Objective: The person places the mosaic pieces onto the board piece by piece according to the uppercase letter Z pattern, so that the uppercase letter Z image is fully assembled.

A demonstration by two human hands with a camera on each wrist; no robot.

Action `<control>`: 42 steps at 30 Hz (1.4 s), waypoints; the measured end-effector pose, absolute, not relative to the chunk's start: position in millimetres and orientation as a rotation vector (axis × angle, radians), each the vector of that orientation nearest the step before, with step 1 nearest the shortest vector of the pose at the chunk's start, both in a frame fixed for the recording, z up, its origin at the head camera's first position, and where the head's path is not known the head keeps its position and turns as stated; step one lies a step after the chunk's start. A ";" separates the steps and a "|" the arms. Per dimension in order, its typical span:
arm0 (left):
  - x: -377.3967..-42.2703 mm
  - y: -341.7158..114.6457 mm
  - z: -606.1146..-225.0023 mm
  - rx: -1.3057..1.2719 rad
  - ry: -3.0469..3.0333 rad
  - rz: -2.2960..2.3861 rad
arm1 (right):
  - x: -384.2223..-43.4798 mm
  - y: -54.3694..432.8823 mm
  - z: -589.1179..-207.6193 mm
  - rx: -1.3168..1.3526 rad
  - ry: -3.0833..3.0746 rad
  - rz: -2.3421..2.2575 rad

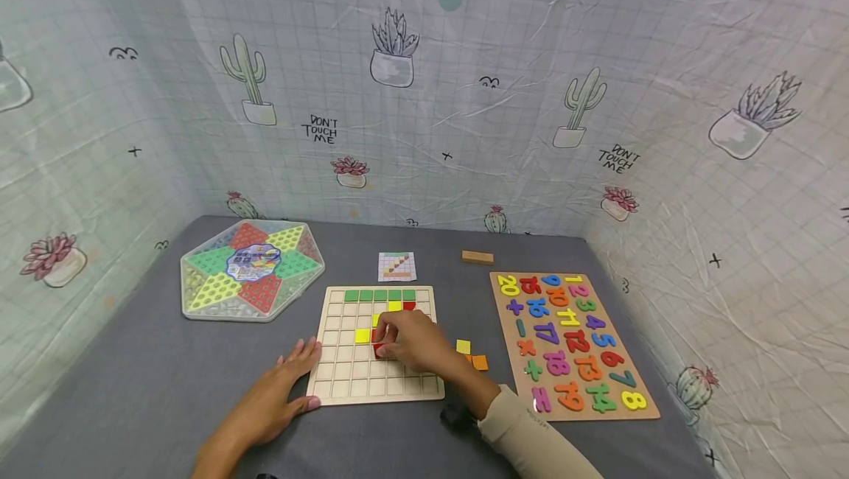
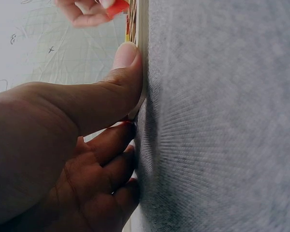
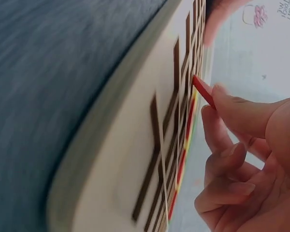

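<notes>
A wooden grid board (image 1: 351,389) lies on the grey cloth, with a row of green tiles (image 1: 380,295) along its far side and yellow tiles (image 1: 362,335) and red tiles stepping diagonally below them. My left hand (image 1: 281,389) rests at the board's left edge, fingers spread and thumb against the near corner. Between thumb and index finger, my right hand (image 1: 419,344) pinches a red square tile (image 3: 204,92). That tile is tilted, one edge right at the grid, left of the middle row's other tiles. Part of the diagonal is hidden behind the right hand.
Beyond the board lies a small pattern card (image 1: 397,267), with a wooden block (image 1: 477,258) to its right. Loose yellow (image 1: 463,346) and orange tiles (image 1: 480,362) lie right of the board. A number puzzle (image 1: 637,415) is at far right, a hexagonal game board (image 1: 215,291) at far left.
</notes>
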State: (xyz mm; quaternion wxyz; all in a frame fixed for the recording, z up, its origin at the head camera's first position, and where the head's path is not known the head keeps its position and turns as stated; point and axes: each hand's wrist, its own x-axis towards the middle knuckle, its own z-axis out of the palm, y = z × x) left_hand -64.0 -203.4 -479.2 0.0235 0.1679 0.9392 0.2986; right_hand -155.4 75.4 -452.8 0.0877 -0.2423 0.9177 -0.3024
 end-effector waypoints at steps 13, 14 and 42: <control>-64.6 -204.3 -477.2 0.533 2.907 0.939 | -157.3 50.9 -451.4 -0.595 2.709 -1.048; -64.6 -204.7 -477.4 0.535 2.912 0.935 | -157.2 50.2 -451.8 -0.592 2.715 -1.042; -64.5 -203.0 -478.1 0.544 2.921 0.906 | -152.8 47.4 -449.9 -0.683 2.786 -0.832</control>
